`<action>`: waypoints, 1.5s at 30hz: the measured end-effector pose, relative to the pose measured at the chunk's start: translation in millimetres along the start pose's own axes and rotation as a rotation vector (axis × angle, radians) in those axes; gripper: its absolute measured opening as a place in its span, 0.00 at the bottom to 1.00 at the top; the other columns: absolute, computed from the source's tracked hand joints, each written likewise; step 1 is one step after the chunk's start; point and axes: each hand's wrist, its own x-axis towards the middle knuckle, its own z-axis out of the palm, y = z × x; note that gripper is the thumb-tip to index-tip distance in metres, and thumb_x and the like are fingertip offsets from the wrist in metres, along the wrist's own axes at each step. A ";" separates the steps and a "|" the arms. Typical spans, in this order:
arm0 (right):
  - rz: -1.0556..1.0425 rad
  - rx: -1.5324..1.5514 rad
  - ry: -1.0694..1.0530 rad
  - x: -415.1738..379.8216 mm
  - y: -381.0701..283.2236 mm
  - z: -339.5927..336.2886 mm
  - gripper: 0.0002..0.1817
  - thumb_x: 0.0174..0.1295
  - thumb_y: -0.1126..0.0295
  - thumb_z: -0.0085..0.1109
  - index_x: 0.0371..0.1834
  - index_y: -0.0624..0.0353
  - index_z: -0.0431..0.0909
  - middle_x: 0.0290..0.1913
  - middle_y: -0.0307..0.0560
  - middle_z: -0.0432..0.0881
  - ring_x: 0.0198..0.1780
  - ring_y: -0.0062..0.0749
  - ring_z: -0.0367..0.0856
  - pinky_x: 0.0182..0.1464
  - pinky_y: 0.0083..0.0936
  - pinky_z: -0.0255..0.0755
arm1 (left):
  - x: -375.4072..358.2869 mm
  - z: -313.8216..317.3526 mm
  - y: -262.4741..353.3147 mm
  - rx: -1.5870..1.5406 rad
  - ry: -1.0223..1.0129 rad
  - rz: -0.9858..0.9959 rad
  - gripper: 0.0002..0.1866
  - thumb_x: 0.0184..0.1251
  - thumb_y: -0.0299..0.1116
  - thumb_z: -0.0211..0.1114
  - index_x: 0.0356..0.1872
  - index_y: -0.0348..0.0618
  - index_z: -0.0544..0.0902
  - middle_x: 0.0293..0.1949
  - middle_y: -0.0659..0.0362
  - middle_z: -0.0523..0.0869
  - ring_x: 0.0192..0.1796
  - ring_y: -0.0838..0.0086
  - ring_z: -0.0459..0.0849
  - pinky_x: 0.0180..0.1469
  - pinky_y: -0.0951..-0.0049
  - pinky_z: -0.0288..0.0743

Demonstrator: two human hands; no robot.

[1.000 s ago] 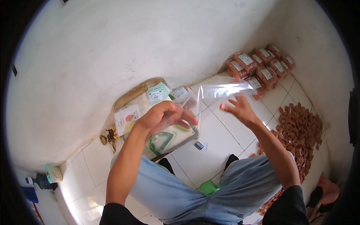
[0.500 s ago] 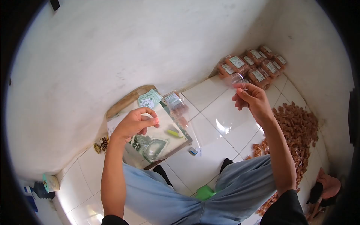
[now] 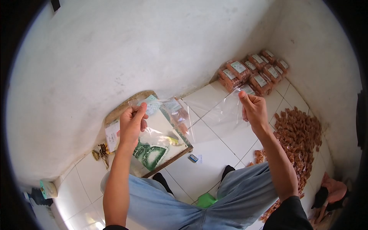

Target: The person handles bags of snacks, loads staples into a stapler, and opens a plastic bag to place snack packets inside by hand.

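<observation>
A clear plastic bag [image 3: 207, 109] stretches between my two hands above the floor. My left hand [image 3: 133, 122] pinches one end of it, over the low board [image 3: 156, 122] on the left. The other end is gripped between thumb and fingers of my right hand [image 3: 253, 109]. Through the film show green-and-white labels [image 3: 152, 106], a filled packet [image 3: 177, 111] and a yellow-green object [image 3: 172, 140] on the board.
Labelled, filled packets [image 3: 260, 80] are stacked by the wall at the back right. A large heap of small wrapped brown pieces [image 3: 297, 138] covers the floor at right. A small blue item [image 3: 194, 158] and a green object [image 3: 207, 200] lie near my legs.
My left hand has closed on the plastic bag, which now spans both hands. My right hand has moved slightly lower. The view has shifted a little.
</observation>
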 end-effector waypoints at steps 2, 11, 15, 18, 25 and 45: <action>-0.046 0.042 -0.024 1.6 6.5 3.2 0.29 0.64 0.42 0.58 0.14 0.53 0.69 0.12 0.32 0.67 0.13 0.15 0.63 0.15 0.16 0.53 | 0.0 3.8 0.8 0.043 0.031 -0.014 0.18 0.64 0.46 0.69 0.28 0.42 0.77 0.21 0.63 0.77 0.17 0.84 0.70 0.19 0.84 0.63; 0.213 0.805 -0.440 8.7 16.3 9.6 0.27 0.69 0.42 0.47 0.31 0.57 0.74 0.18 0.33 0.67 0.17 0.18 0.63 0.21 0.16 0.56 | 27.5 -6.0 -16.7 0.823 0.120 0.009 0.37 0.62 0.66 0.58 0.19 0.34 0.77 0.20 0.54 0.80 0.20 0.67 0.76 0.28 0.62 0.71; 0.124 0.657 -0.304 4.2 1.6 19.2 0.11 0.69 0.59 0.56 0.33 0.53 0.75 0.24 0.35 0.73 0.24 0.22 0.73 0.26 0.22 0.66 | 42.2 -15.1 -22.1 0.922 0.268 -0.255 0.41 0.60 0.73 0.51 0.25 0.34 0.83 0.33 0.43 0.85 0.36 0.53 0.83 0.43 0.56 0.75; 0.143 0.609 -0.314 1.2 1.8 18.6 0.07 0.66 0.67 0.62 0.33 0.54 0.75 0.29 0.36 0.77 0.31 0.23 0.77 0.32 0.24 0.72 | 46.1 -29.5 -26.8 0.827 0.305 -0.277 0.39 0.61 0.71 0.53 0.32 0.36 0.84 0.34 0.43 0.85 0.44 0.52 0.83 0.50 0.55 0.73; 0.064 0.302 -0.148 -10.5 25.6 55.3 0.12 0.59 0.73 0.68 0.29 0.55 0.70 0.28 0.38 0.79 0.29 0.21 0.79 0.30 0.19 0.75 | -14.7 32.1 -26.4 0.625 -0.048 0.546 0.22 0.61 0.43 0.71 0.48 0.38 0.78 0.40 0.53 0.83 0.42 0.67 0.83 0.45 0.69 0.77; -0.110 -0.325 -0.257 -17.1 23.1 84.9 0.11 0.63 0.74 0.60 0.47 0.68 0.78 0.36 0.45 0.82 0.36 0.27 0.81 0.40 0.22 0.78 | -29.5 64.6 -29.4 0.586 0.068 0.426 0.05 0.62 0.29 0.65 0.32 0.40 0.79 0.28 0.55 0.84 0.27 0.66 0.82 0.31 0.68 0.76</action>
